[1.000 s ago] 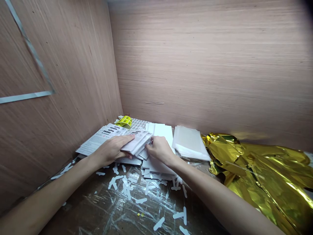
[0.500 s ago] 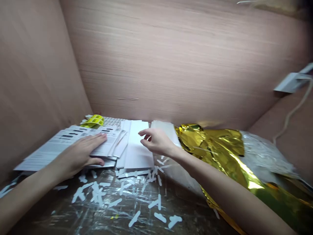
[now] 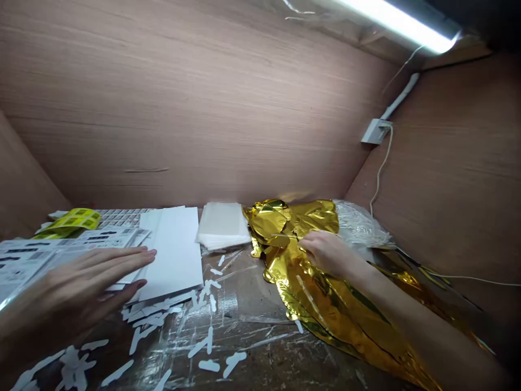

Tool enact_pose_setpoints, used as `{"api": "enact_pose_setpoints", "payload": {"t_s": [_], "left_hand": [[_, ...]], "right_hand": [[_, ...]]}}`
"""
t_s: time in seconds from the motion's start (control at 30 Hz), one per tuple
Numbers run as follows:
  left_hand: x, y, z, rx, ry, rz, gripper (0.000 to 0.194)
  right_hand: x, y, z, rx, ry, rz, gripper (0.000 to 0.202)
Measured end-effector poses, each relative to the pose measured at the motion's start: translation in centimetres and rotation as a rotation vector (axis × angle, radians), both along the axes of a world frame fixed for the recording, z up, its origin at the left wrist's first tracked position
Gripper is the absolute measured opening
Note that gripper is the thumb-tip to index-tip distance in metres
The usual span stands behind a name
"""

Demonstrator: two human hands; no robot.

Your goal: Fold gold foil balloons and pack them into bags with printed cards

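Observation:
My left hand lies flat with its fingers stretched out, over the printed sheets and the near-left part of a white paper stack. At the right, my right hand has its fingers curled together on a pile of flat, shiny gold foil balloons. Its fingertips seem to pinch the foil, though they are partly hidden. Between the two hands, a stack of translucent bags rests against the back of the table.
Small white strips lie scattered over the film-covered tabletop. A yellow label strip curls at the far left. Clear plastic is heaped behind the foil. A wall box with a hanging cable and a lit tube lamp are at right.
The view has swung to the right. My right hand has gone from above the white paper across to the gold foil, its fingers closing there. My left hand remains over the papers.

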State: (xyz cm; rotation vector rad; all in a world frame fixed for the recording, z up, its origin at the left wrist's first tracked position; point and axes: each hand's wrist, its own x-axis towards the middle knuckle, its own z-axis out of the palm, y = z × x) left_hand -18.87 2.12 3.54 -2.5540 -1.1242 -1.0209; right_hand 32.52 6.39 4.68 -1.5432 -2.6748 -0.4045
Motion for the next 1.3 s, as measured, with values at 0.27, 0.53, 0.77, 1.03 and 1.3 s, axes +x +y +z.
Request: {"api": "enact_pose_setpoints", "payload": {"t_s": [0.27, 0.53, 0.77, 1.03, 1.3], "left_hand": [[13.4, 2.7, 2.7, 0.028, 0.272, -0.265, 0.036], [21.8, 4.8, 1.1, -0.073, 0.294, -0.296, 0.031], [19.0, 4.7, 2.7, -0.221, -0.302, 0.031, 0.045], [20.2, 1.8, 3.4, -0.675, -0.541, -0.239, 0.081], [19.2, 4.3, 2.7, -0.504, -0.579, 0.083, 0.036]], "right_hand": [[-0.9, -1.9, -3.4, -0.037, 0.293, 0.110, 0.037], [-3.7, 3.8, -1.5, 0.038, 0.534, -0.002, 0.027], [-2.3, -0.3, 5.5, 0.015, 1.196, 0.182, 0.022], [-6.0, -3.3, 8.4, 0.328, 0.994, 0.408, 0.005], [-11.0, -3.7, 15.0, 0.471, 0.797, 0.602, 0.009]]}}
